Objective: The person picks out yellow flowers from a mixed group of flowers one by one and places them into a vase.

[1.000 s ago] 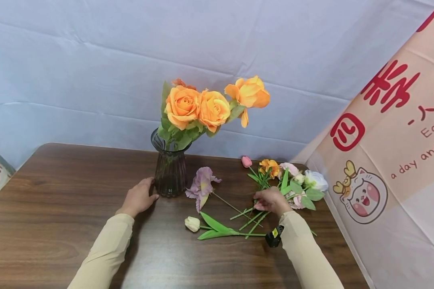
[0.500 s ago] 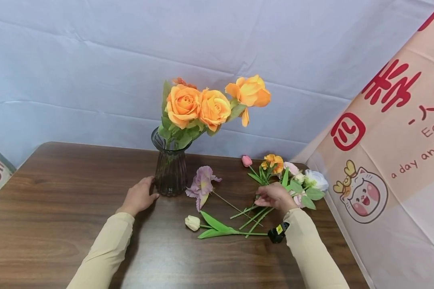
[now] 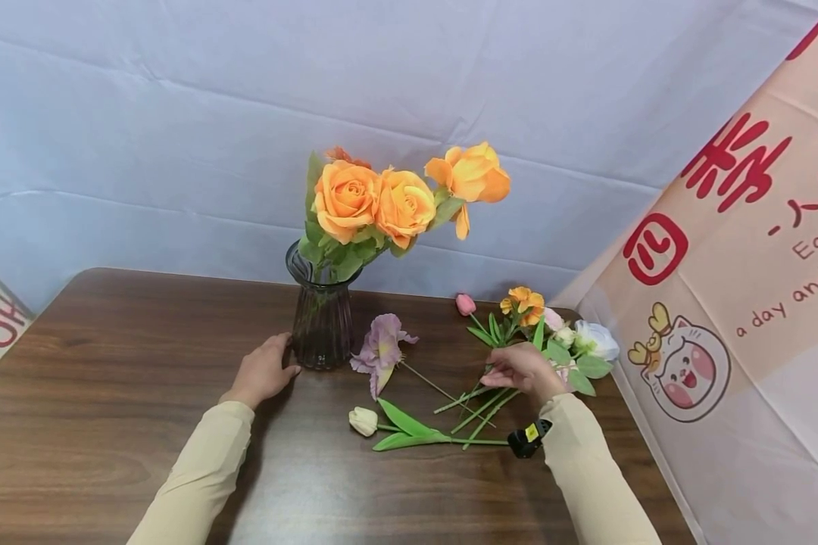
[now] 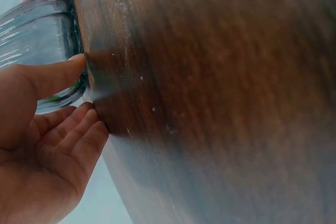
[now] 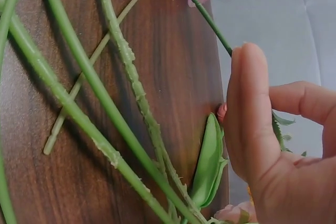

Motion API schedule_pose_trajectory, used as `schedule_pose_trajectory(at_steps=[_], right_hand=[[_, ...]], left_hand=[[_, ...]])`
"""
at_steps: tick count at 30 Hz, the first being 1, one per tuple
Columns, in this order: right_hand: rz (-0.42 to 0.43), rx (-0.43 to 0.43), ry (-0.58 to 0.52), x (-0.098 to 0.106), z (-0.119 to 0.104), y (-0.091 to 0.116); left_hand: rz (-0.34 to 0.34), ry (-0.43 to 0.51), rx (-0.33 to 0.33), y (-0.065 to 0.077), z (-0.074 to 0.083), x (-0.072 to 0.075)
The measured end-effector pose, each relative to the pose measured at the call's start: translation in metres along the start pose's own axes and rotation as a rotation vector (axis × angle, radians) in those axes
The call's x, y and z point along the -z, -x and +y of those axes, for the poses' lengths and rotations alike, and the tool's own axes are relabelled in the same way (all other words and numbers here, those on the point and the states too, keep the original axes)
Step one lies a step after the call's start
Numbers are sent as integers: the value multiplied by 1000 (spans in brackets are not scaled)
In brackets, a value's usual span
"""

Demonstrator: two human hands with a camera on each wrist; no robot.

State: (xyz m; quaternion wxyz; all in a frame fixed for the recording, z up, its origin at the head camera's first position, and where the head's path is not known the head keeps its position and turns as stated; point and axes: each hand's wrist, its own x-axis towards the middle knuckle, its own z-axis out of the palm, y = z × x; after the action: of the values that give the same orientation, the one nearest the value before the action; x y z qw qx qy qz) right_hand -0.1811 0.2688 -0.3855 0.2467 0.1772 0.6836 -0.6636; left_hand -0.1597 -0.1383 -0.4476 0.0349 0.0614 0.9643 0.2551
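Note:
My left hand [image 3: 262, 371] rests at the base of a dark ribbed glass vase [image 3: 322, 325]. In the left wrist view its thumb touches the glass and the fingers lie relaxed beside it. Orange roses [image 3: 348, 198] and another orange bloom [image 3: 470, 174] stand in the vase. My right hand [image 3: 521, 371] pinches the thin green stem [image 5: 207, 19] of an artificial orange flower [image 3: 523, 304] between thumb and fingers, above the other stems. Its bloom is raised at the far side of the hand. In the right wrist view, the hand hides that bloom.
A purple flower [image 3: 382, 350] and a white tulip [image 3: 363, 421] lie between the hands. A pink tulip [image 3: 465, 304] and a pale blue rose [image 3: 596, 341] lie by the right hand, among crossed stems. Cloth backdrop [image 3: 211, 151] borders the table [image 3: 109, 393].
The orange flower has shifted right and slightly up with my right hand, whose wrist has moved a little rightward. My left hand and the vase have stayed put.

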Motion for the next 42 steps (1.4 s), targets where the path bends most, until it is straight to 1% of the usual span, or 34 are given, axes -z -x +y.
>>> schedule_pose_trajectory(at_steps=[7,13,19,23,28,34,42], right_hand=[[-16,17,-46,2,-5,4],[-55,38,-62,3,-10,11],[-84,54,-106,4,-15,18],[-86,53,-144,2,-19,22],[-111,65,-180,-1,-25,26],[-139,75,-205,-5,-34,28],[-180,96,-229,-9,-44,31]], left_hand=[[-4,4,5,0,0,0],[-4,9,6,1,-1,1],[3,8,4,0,-1,1],[6,9,4,0,-1,1],[2,9,8,0,0,1],[6,8,7,0,1,1],[-6,16,10,1,1,1]])
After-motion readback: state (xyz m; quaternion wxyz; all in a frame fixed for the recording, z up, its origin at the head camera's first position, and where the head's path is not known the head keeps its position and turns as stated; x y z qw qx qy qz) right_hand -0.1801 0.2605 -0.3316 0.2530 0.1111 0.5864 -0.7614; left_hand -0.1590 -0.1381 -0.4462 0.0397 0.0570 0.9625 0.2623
